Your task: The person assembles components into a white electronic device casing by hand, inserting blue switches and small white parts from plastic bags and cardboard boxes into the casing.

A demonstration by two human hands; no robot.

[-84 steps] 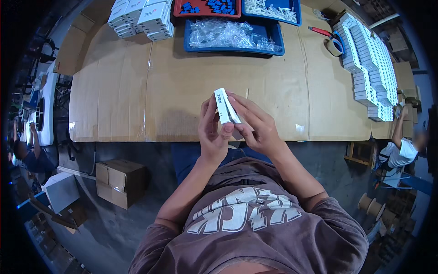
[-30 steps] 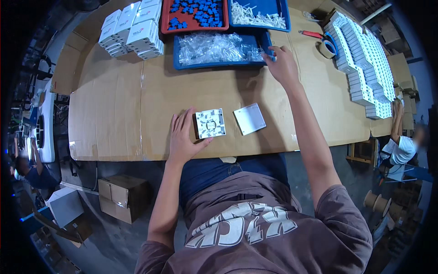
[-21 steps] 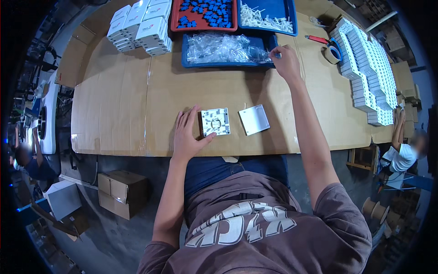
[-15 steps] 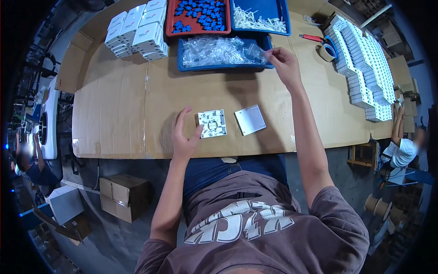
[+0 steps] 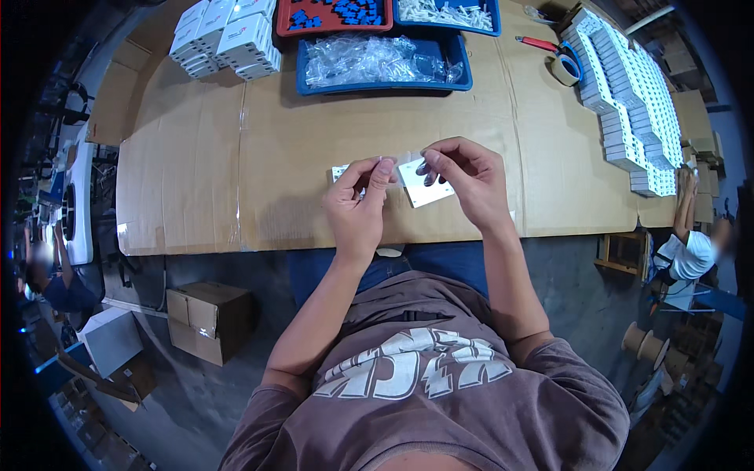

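Large white letters (image 5: 412,370) run across the brown shirt (image 5: 471,424); small print on the upper-left white boxes (image 5: 245,35) is too tiny to read.

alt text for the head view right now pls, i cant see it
A bare left hand and right hand hold a small clear bag above a white square piece on a cardboard-covered table. Beyond are three trays of small items, with stacked white boxes toward both sides.
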